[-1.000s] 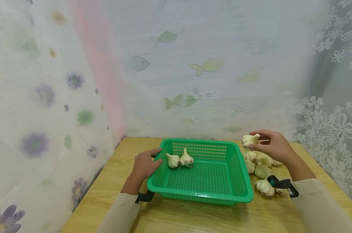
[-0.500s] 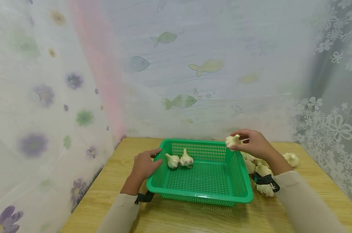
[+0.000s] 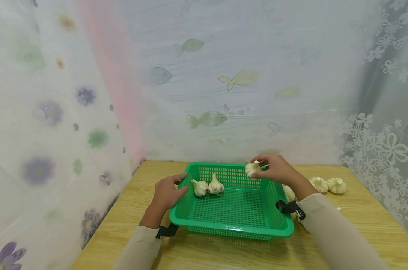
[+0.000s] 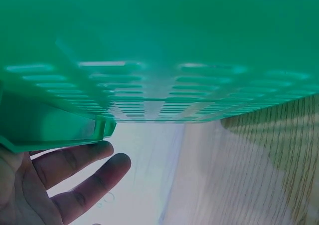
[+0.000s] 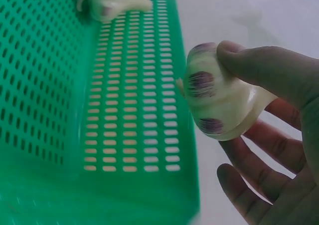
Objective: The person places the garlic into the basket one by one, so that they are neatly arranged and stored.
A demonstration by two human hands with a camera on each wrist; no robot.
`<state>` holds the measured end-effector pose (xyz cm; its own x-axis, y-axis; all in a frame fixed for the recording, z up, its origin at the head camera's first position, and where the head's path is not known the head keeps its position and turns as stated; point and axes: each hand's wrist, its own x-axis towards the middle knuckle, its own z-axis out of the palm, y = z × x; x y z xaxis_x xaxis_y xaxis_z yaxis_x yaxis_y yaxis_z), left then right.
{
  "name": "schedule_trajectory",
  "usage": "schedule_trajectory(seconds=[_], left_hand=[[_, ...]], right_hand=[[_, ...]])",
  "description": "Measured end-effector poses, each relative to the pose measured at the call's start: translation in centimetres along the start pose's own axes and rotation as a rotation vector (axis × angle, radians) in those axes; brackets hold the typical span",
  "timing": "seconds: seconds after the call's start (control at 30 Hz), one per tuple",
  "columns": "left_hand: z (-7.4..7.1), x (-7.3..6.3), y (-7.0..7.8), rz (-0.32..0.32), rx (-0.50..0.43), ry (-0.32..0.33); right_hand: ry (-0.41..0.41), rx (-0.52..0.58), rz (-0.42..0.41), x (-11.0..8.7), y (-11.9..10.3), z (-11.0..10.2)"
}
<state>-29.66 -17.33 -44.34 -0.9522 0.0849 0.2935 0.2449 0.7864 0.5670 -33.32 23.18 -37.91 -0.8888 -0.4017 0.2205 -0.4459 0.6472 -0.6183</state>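
A green plastic basket with slotted walls stands on the wooden table. My left hand grips its left rim, with the thumb over the edge; in the left wrist view, fingers extend under the lip. My right hand pinches a garlic bulb between thumb and fingers, above the back right part of the basket. The right wrist view shows purple streaks on this held bulb, beside the basket's wall. Two garlic bulbs lie inside at the left: one tilted bulb and one stem-up bulb.
Right of the basket are more garlic bulbs, including a back bulb and its neighbor bulb; others are partly hidden by my right arm. The wooden table meets a printed curtain at its back edge.
My right hand has carried the garlic bulb leftward from over the pile to over the basket. More bulbs at the far right have come into view. The left hand and basket have stayed put.
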Motion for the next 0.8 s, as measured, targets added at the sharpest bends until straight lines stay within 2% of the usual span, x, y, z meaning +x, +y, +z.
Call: schedule_trajectory(seconds=[0.33,0.53,0.8], left_hand=[[0.2,0.1,-0.3,0.006,-0.006,0.006],[0.5,0.0,-0.4,0.002,0.011,0.005],[0.1,0.2,0.1,0.011,0.016,0.003]], right_hand=[[-0.078,-0.026,-0.047,1.7,-1.1,2.2],[-0.139,-0.043,-0.02,2.4,-1.5,3.6],[-0.164,-0.052,0.011,3.3,-1.6,4.6]])
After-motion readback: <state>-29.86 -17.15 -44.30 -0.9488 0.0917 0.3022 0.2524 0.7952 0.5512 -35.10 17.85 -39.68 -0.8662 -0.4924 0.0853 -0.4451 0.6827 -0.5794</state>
